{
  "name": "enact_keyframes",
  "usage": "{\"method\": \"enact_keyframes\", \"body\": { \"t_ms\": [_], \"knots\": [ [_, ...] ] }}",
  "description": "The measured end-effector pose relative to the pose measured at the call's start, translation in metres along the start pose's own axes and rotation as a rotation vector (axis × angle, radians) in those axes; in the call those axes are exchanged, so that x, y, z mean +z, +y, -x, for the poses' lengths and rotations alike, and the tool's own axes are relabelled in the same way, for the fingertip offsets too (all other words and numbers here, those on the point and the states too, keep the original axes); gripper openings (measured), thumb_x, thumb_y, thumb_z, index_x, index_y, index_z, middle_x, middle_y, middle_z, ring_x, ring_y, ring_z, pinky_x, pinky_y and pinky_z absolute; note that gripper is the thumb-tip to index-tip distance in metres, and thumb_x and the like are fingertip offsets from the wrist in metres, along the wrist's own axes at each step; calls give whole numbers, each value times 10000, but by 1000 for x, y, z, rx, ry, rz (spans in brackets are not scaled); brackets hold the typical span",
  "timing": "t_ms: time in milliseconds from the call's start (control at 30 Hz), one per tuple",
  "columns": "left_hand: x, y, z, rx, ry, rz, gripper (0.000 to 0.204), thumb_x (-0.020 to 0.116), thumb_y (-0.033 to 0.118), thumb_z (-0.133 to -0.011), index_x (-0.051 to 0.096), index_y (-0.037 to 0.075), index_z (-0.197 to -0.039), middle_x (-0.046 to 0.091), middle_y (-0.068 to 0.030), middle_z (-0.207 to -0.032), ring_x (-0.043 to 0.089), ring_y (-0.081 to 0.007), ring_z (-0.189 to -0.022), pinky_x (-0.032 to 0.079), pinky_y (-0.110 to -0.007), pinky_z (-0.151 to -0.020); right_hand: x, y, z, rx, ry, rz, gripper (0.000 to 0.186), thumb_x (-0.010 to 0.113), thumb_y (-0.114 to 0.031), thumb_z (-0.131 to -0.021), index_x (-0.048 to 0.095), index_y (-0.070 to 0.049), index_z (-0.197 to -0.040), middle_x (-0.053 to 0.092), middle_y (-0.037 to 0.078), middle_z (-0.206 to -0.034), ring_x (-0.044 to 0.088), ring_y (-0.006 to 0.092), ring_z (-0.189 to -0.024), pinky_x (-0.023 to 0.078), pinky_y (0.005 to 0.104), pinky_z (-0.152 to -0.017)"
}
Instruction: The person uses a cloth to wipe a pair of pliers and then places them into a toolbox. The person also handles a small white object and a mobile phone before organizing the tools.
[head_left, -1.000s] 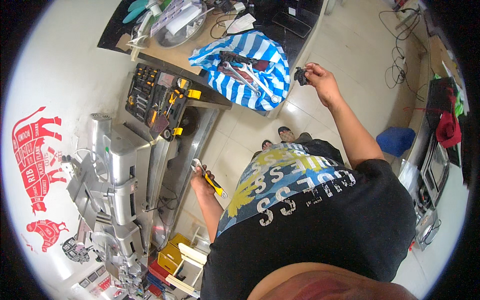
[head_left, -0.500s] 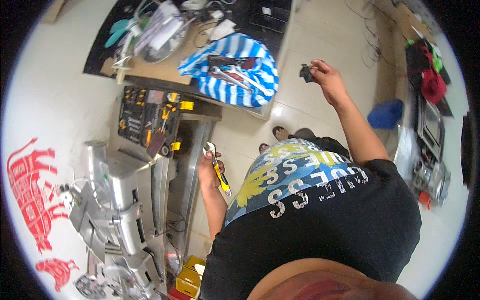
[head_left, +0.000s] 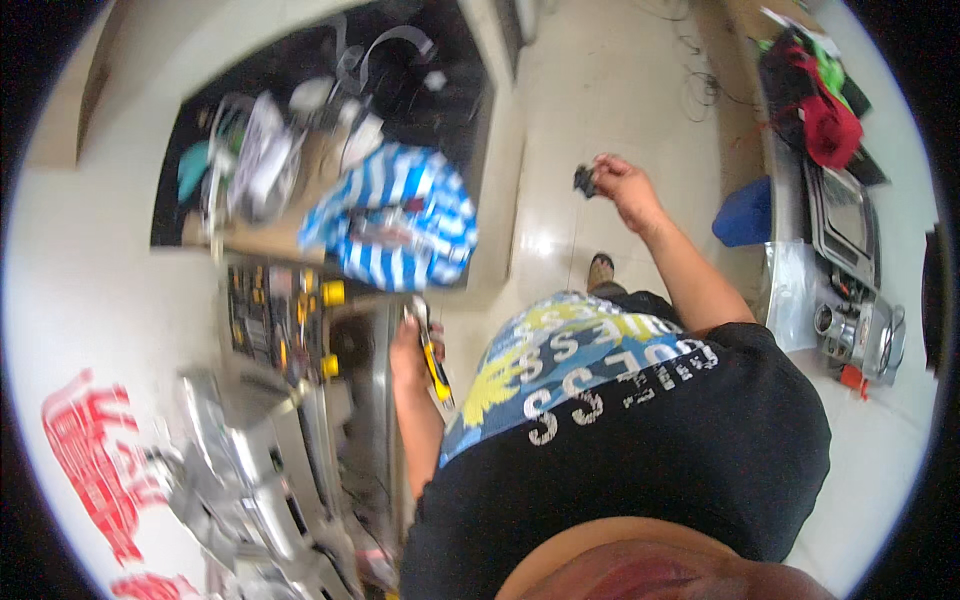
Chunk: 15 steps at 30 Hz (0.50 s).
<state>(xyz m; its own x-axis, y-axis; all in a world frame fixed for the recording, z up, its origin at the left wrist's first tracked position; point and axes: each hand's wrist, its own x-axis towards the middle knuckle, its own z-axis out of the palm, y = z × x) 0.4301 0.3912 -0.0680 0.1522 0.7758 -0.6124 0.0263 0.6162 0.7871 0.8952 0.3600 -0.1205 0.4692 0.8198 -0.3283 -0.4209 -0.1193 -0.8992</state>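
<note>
In the head view my left hand (head_left: 410, 350) is closed round an adjustable wrench (head_left: 436, 370) with a yellow and black handle and a metal head. My right hand (head_left: 625, 190), held out over the floor, pinches a small dark crumpled object (head_left: 585, 181) that I cannot make out. An open tool case (head_left: 265, 320) with black and yellow tools lies to the left of the wrench. Beyond it a blue-and-white striped bag (head_left: 395, 180) with metal pieces inside sits on a black-topped table (head_left: 440, 80) among papers and small items.
Stainless-steel machines (head_left: 225, 460) stand along the left below a wall with red printed diagrams. A counter along the right holds a red cloth (head_left: 830, 130), trays and a metal appliance (head_left: 855, 335), with a blue object (head_left: 745, 212) beside it. Cables (head_left: 705, 95) lie on the floor (head_left: 560, 120).
The view has swung, so the table and striped bag appear further left. My foot has shifted forward on the floor. Both hands still hold their objects; the wrench sits higher in the picture.
</note>
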Motion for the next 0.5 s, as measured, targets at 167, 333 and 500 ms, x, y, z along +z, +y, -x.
{"method": "enact_keyframes", "body": {
  "t_ms": [167, 333, 500],
  "knots": [
    [92, -20, -19, -70, 78, 85, 238, 604, 258, -980, 525, 104, -1143, 582, -63, -789, 562, -190, -547, 458, -334, -451, -80, -54, -30, -466, -135, 1042, 176, 650, -101, -883, 695, -56, -1047, 704, 120, -974, 665, 289, -981, 538, 397, -856],
    [227, 22, -85, 23, -202, -82, 169, 633, 118, -950, 570, 72, -1100, 626, -54, -815, 607, -171, -645, 503, -316, -507, -167, -116, -59, -463, 77, 1048, 199, 652, -128, -869, 705, -91, -1057, 706, 119, -991, 642, 316, -990, 512, 422, -898],
    [330, 72, -157, -100, -308, -147, 216, 549, 256, -1009, 545, 74, -1126, 640, -99, -816, 629, -197, -667, 491, -311, -549, -222, -171, -95, -585, 292, 1036, 205, 673, -129, -847, 714, -76, -1041, 711, 102, -1008, 622, 305, -1001, 506, 419, -901]
  ]
}}
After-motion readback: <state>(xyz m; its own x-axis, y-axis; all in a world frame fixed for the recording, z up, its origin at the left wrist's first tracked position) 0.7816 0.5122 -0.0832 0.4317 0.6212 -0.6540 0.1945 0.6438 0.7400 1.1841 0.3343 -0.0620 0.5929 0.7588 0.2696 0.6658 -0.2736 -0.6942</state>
